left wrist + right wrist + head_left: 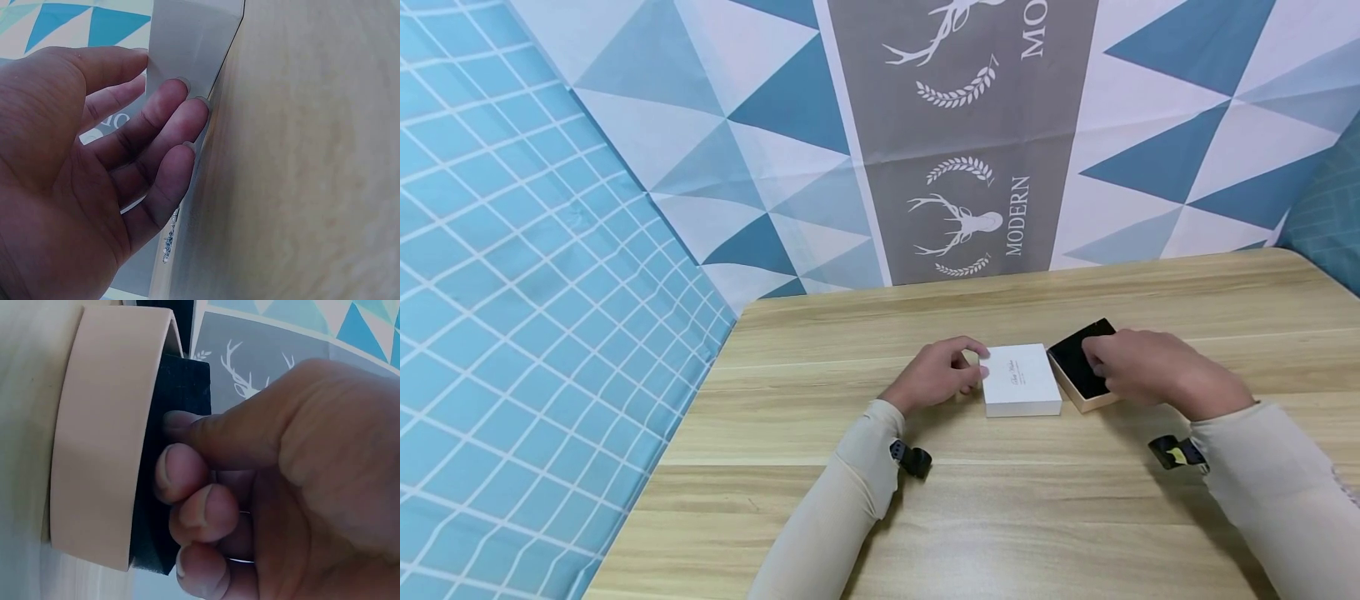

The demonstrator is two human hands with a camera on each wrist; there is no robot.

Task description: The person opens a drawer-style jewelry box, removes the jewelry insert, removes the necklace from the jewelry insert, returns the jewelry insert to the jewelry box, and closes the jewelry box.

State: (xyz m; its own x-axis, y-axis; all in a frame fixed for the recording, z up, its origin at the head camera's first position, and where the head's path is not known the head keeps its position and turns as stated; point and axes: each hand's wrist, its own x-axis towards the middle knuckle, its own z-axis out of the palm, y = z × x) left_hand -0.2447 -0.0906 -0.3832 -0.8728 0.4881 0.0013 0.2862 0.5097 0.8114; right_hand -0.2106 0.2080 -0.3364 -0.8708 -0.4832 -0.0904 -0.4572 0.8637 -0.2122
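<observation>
A flat white box lid (1019,375) with small print on top lies on the table. My left hand (934,375) touches its left edge with thumb and fingertip; in the left wrist view the other fingers are loosely bent beside the lid's white side (187,47). Right of the lid sits an open box (1097,402) with beige walls, turned at an angle. My right hand (1157,367) reaches into it and pinches the black insert (1075,360). In the right wrist view, the insert (181,381) stands out past the beige wall (103,437). The box floor is hidden.
The wood-grain table (985,517) stretches around both boxes. A patterned cloth (970,167) with deer prints hangs behind the table's back edge. Blue checked fabric (512,317) lies along the left side, and a dark teal cloth (1326,208) shows at far right.
</observation>
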